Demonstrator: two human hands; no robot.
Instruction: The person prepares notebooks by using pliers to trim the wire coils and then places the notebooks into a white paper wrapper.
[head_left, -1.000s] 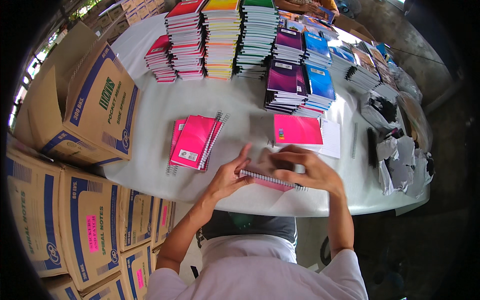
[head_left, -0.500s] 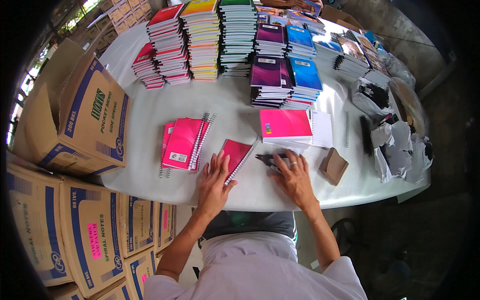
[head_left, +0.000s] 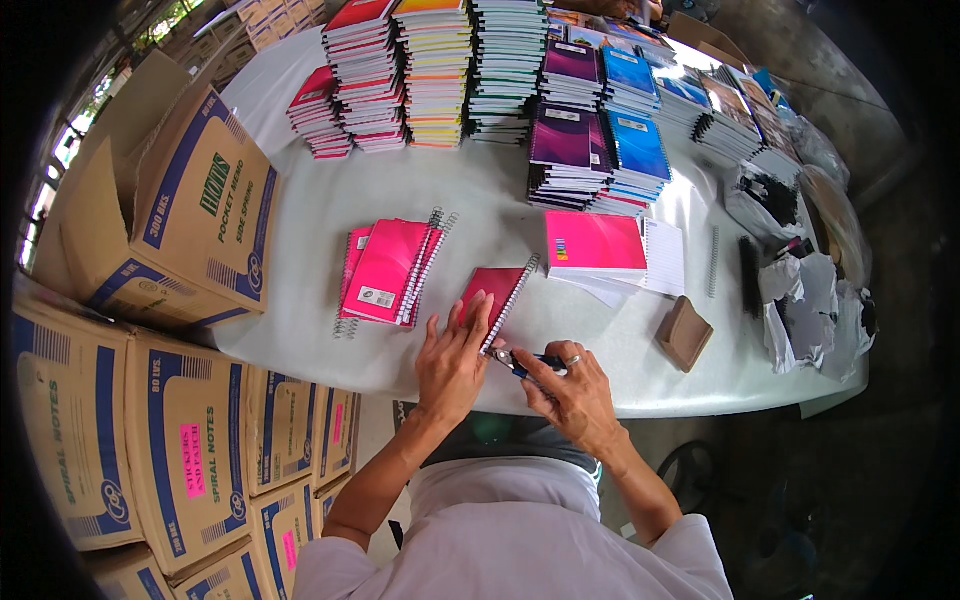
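Observation:
A small red spiral notebook point(head_left: 492, 285) lies tilted on the table, its metal coil along the right edge and poking out past the far corner. My left hand point(head_left: 450, 365) holds it down, fingers over the cover's near part. In my right hand point(head_left: 580, 395) is a pair of cutting pliers point(head_left: 508, 358) with dark handles. Their jaws are at the near end of the coil, by my left fingertips; whether they grip the wire is too small to tell. Left of my hands sits a small pile of pink spiral notebooks point(head_left: 390, 270), with long coil ends sticking out.
A pink-covered stack point(head_left: 595, 240) and a brown block point(head_left: 685, 335) lie to the right, near a loose coil point(head_left: 713, 262) and white bags point(head_left: 800, 300) of dark coils. Tall notebook stacks point(head_left: 432, 80) line the back. Cartons point(head_left: 200, 210) crowd the left side.
My right hand has closed around the pliers and brought them left to the coil's near end. My left hand has shifted on the notebook. The whole view has shifted slightly.

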